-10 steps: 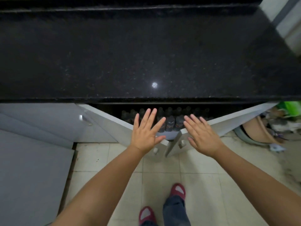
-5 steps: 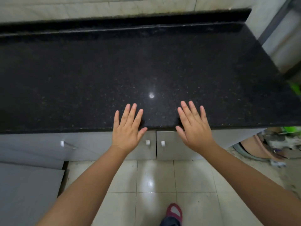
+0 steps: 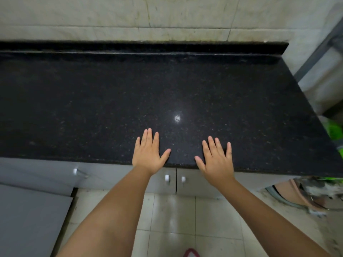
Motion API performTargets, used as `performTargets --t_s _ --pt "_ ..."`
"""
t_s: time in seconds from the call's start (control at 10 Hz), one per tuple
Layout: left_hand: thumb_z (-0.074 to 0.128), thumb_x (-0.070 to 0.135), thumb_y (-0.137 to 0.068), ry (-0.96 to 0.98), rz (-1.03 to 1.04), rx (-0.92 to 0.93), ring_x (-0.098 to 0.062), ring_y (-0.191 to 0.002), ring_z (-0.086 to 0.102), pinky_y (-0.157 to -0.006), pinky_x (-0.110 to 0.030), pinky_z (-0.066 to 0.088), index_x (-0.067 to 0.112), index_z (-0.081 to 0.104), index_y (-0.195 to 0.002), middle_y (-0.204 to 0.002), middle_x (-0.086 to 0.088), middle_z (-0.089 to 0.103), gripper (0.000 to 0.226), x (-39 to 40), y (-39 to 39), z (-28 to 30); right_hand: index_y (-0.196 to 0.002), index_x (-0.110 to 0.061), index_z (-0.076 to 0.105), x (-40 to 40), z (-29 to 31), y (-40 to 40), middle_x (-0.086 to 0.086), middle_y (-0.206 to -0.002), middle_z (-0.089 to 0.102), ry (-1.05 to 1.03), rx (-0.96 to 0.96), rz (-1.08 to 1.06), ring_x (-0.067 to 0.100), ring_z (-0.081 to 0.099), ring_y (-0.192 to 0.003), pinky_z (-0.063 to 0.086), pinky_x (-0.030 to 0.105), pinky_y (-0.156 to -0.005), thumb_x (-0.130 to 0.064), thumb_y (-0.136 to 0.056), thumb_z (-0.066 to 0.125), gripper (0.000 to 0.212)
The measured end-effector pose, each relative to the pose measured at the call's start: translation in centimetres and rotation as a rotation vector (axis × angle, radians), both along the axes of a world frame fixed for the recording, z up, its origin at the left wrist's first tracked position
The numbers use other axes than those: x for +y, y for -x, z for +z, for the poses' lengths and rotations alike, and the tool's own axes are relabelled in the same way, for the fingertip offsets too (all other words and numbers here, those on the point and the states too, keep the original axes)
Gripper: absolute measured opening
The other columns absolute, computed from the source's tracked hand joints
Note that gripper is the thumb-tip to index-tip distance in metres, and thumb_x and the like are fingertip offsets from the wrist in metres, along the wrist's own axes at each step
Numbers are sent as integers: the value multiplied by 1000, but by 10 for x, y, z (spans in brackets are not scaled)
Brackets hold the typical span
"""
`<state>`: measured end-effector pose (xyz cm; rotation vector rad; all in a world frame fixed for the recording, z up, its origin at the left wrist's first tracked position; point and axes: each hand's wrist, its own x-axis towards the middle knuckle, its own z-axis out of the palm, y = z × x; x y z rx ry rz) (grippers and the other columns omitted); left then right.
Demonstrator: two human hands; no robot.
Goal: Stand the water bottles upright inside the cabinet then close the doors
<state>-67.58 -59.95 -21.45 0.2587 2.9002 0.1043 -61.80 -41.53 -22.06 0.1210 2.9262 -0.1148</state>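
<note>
Black granite counter (image 3: 111, 108) is now touched by the flat left hand (image 3: 148, 154) and right hand (image 3: 217, 160), nothing held, since the cabinet doors (image 3: 194, 184) below them were shut moments ago, so the bottles are hidden inside and the task seems finished

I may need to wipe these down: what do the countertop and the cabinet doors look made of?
Countertop: looks like polished black granite; pale speckles and a sharp light reflection suggest it. Cabinet doors: smooth, matte grey panels, perhaps laminate or painted board, with small white knobs.
</note>
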Motion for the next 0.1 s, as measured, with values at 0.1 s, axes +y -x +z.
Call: performTargets --t_s 0.1 --pt "22 52 -96 3 -15 -28 -21 -148 -8 -122 -38 -1 10 0 -149 -159 -11 -6 71 -1 0 1 -149 -9 16 9 32 13 7 -159 15 288 15 -133 20 11 -148 2 45 -121 -43 -99 28 61"
